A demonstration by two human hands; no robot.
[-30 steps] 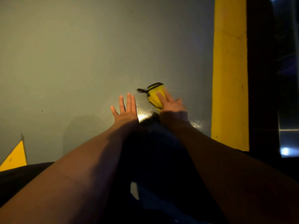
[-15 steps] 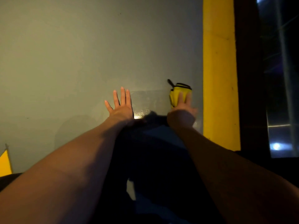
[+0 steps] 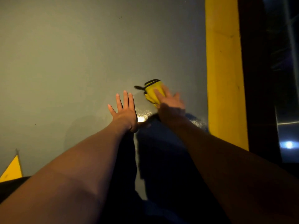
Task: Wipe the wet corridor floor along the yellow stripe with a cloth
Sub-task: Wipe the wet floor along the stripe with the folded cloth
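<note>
A folded yellow cloth [image 3: 151, 91] with a black edge lies on the grey corridor floor [image 3: 72, 62], left of the yellow stripe [image 3: 223, 70]. My right hand [image 3: 169, 102] presses on the cloth with straight fingers, and the hand is motion-blurred. My left hand [image 3: 124, 110] rests flat on the floor with its fingers spread, a little to the left of the cloth. A shiny wet patch [image 3: 144, 115] glints between the two hands.
A dark strip and a reflective panel [image 3: 284, 78] run along the right of the yellow stripe. A yellow triangle marking [image 3: 13, 170] sits at the lower left. My dark-clothed legs fill the bottom middle.
My right hand has slid the cloth leftward, away from the yellow stripe and toward my left hand. The left hand has stayed planted on the floor.
</note>
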